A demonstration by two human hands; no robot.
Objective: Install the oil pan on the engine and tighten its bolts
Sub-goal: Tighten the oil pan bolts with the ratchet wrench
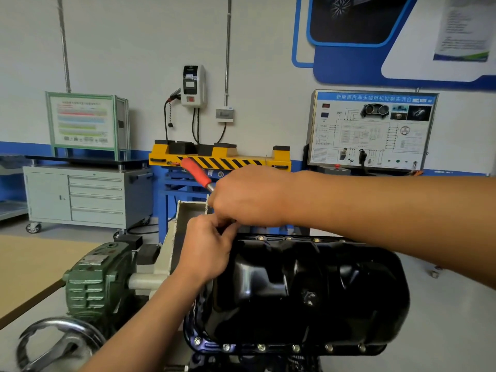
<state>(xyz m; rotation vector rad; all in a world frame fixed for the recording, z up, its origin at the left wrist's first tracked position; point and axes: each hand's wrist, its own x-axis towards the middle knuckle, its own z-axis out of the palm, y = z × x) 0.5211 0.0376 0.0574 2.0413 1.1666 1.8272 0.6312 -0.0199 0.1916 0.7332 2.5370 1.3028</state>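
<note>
Right hand: the right hand (247,196) is curled round the shank of a red-handled steel ratchet wrench (196,171), just below the grip, which points up and far-left. Holding it this close in likely suits quick, light turns.
Left hand: the left hand (206,248) sits just beneath, fingertips pinched together at the wrench's lower end. It probably steadies the socket on a bolt, though the head itself is hidden.
Oil pan: the glossy black pressed-steel oil pan (308,285) sits sump-up on the upturned engine, with both hands at its far-left corner.
Bolts: small bright flange bolts (261,347) line the near edge, and more show along the far edge. All look seated, so tightening seems well underway.
Stand: a green ribbed cast gearbox (94,280) and a chrome handwheel (61,342) lie near-left, apparently there to rotate the engine so the pan faces up.
Background: a yellow and black striped lift table (220,159) stands far behind the hands.
</note>
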